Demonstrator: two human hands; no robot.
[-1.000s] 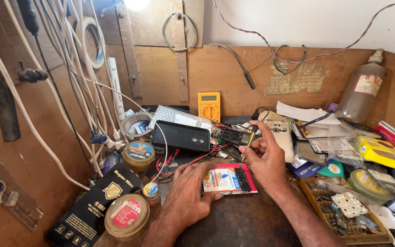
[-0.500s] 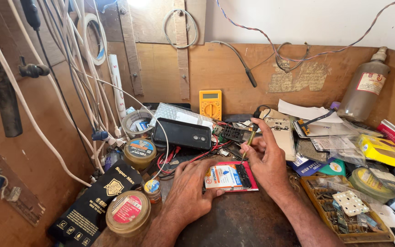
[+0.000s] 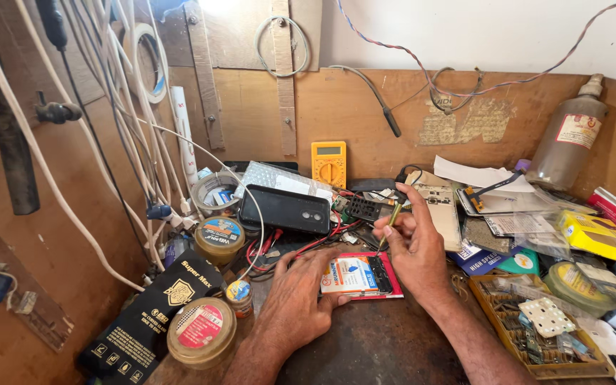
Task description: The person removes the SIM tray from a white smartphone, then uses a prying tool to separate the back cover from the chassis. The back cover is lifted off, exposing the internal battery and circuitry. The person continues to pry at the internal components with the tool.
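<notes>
While the left hand (image 3: 295, 303) lies flat on the dark, worn table (image 3: 372, 349), its fingers spread and grasping nothing, its fingertips press on the near left edge of the small opened phone with a red frame and a white-and-blue battery (image 3: 360, 275), seemingly to keep it from sliding. Just right of it the right hand (image 3: 416, 246) has its fingers clenched around a slim yellow-handled screwdriver (image 3: 388, 224), held like a pen with the tip slanting down towards the phone's far edge, a grip that suits fine work. Left of the hands stand round tins of paste (image 3: 201, 331). Farther off lies a black phone back cover (image 3: 285, 209), and beyond it a yellow multimeter (image 3: 329, 162) leans against the wooden back wall (image 3: 365, 100).
</notes>
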